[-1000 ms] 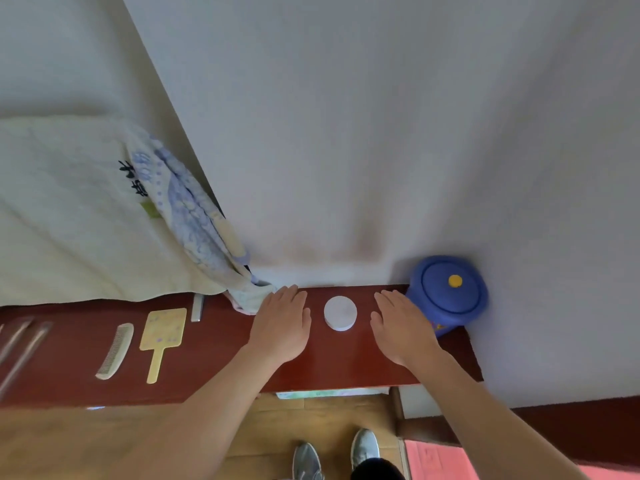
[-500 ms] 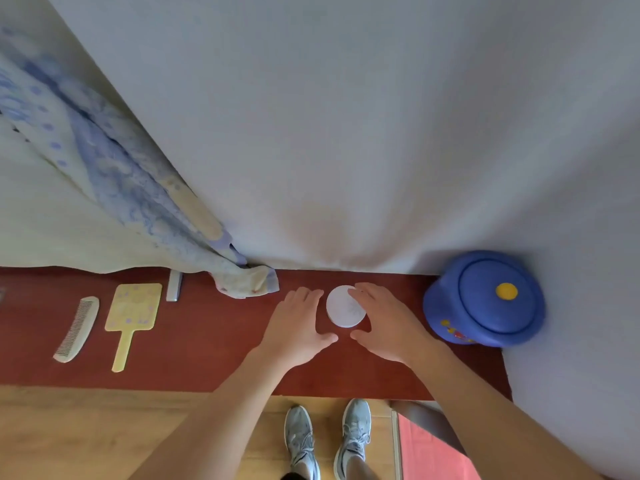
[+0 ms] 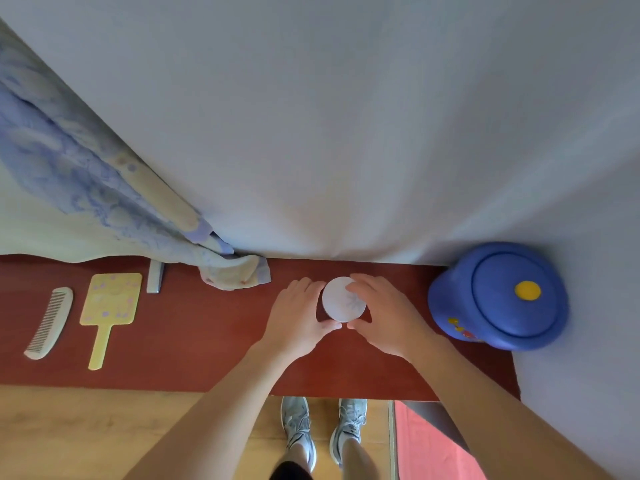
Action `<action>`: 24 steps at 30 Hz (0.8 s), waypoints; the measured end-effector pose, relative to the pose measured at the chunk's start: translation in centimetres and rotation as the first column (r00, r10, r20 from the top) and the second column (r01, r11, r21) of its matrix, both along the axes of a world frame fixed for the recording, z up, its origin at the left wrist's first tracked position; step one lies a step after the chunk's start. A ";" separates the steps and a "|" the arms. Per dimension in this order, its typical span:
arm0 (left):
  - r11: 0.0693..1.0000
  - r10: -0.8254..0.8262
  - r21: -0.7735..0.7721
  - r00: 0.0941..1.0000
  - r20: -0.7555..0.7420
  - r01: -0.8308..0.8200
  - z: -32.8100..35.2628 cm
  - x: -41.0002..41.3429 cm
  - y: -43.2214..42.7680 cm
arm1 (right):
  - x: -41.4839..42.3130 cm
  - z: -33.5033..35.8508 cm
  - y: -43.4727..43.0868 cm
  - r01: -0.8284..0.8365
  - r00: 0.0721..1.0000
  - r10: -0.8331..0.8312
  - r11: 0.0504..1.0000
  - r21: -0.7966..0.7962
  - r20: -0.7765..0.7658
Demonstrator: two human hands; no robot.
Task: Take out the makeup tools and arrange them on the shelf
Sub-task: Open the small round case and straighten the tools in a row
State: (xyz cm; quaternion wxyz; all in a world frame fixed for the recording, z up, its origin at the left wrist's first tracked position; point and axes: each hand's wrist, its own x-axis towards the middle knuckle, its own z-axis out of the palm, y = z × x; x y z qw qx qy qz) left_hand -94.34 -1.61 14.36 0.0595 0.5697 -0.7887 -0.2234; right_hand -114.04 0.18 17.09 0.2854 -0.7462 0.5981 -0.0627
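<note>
A small round white jar [image 3: 343, 301] stands on the red-brown shelf [image 3: 194, 344], near the wall. My left hand [image 3: 296, 318] cups its left side and my right hand [image 3: 382, 315] curls round its right side and top. Both thumbs almost meet in front of the jar. At the left of the shelf lie a pale comb [image 3: 50, 322], a yellow hand mirror [image 3: 109, 311] and a small grey metal piece [image 3: 155, 277]. A blue round lidded box [image 3: 502, 296] with a yellow knob stands at the shelf's right end.
A blue-and-cream patterned towel [image 3: 104, 199] hangs down the wall, its end lying on the shelf left of my hands. The grey wall stands right behind the shelf. Below are a wooden floor, my shoes [image 3: 322, 427] and a pink mat [image 3: 436, 448].
Both hands moved inward from flat on the shelf and closed round the white jar. The camera has tilted down and nearer to the shelf.
</note>
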 end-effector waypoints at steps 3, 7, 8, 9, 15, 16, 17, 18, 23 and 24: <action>1.000 0.009 -0.002 1.000 -0.018 -0.009 0.0 -0.1 0.0 | -0.1 -0.2 -0.1 -0.008 1.000 0.008 1.000 -0.004 0.005; 1.000 0.028 -0.008 0.999 -0.035 -0.028 -0.1 -0.1 0.1 | -0.1 -0.1 -0.1 -0.014 1.000 0.014 1.000 -0.010 0.005; 0.999 0.031 -0.010 0.999 -0.035 -0.031 -0.1 -0.1 0.1 | -0.1 -0.1 -0.1 -0.016 1.000 0.016 1.000 -0.013 0.007; 0.999 0.032 -0.010 0.999 -0.036 -0.033 -0.2 -0.1 0.1 | -0.1 -0.1 0.0 -0.017 1.000 0.017 1.000 -0.018 0.011; 0.999 0.053 0.002 0.996 -0.066 -0.053 -0.1 -0.2 0.1 | -0.3 -0.2 0.0 -0.008 0.999 0.009 1.000 -0.026 0.040; 0.998 0.057 0.002 0.996 -0.074 -0.057 -0.1 -0.2 0.1 | -0.4 -0.2 -0.1 0.002 0.998 -0.001 1.000 -0.016 0.056; 0.998 0.060 0.001 0.995 -0.081 -0.060 -0.1 -0.2 0.1 | -0.4 -0.2 -0.2 0.016 0.997 -0.016 1.000 0.000 0.072; 0.998 0.060 0.001 0.994 -0.086 -0.061 -0.1 -0.1 0.2 | -0.5 -0.3 -0.4 0.033 0.996 -0.034 0.999 0.017 0.088; 0.999 0.038 0.015 0.997 -0.064 -0.038 -0.1 -0.2 0.2 | -0.9 -0.5 -1.0 0.109 0.980 -0.123 0.990 0.093 0.156; 0.999 0.038 0.016 0.997 -0.064 -0.037 -0.1 -0.2 0.2 | -0.9 -0.4 -1.1 0.120 0.977 -0.135 0.988 0.098 0.164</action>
